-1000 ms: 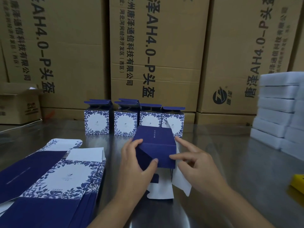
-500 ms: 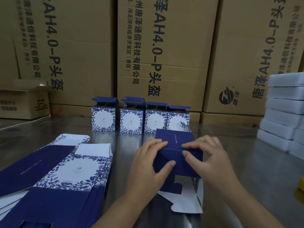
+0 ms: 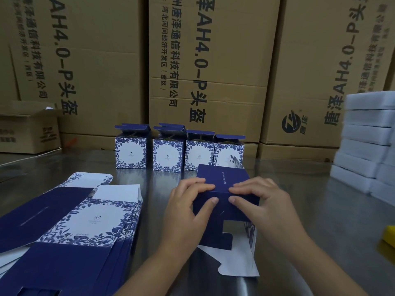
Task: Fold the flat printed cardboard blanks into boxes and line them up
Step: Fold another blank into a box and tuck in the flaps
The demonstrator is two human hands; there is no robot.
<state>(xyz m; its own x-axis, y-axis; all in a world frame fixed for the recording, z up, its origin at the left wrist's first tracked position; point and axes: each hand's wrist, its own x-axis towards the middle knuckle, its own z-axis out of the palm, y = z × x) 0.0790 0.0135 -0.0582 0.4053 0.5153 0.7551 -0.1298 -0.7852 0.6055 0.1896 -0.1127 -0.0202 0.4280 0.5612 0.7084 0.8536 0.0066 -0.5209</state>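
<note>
A half-folded dark blue box [image 3: 222,178] lies on its side on the metal table [image 3: 310,210], its white and blue bottom flaps spread toward me. My left hand [image 3: 188,208] grips its left near corner, fingers over the top edge and thumb on the near flap. My right hand [image 3: 263,204] grips the right near corner the same way. Behind stands a row of several folded blue-and-white floral boxes [image 3: 167,154] with open top flaps. A stack of flat printed blanks [image 3: 70,227] lies at the left.
Large brown shipping cartons [image 3: 209,67] wall off the back of the table. A smaller open carton [image 3: 27,129] sits at the far left. White foam blocks [image 3: 367,142] are stacked at the right. A yellow object [image 3: 390,236] shows at the right edge.
Both hands have shifted from the box's sides onto its near top edge, pressing a blue flap down over the end. The box has moved slightly right and toward me.
</note>
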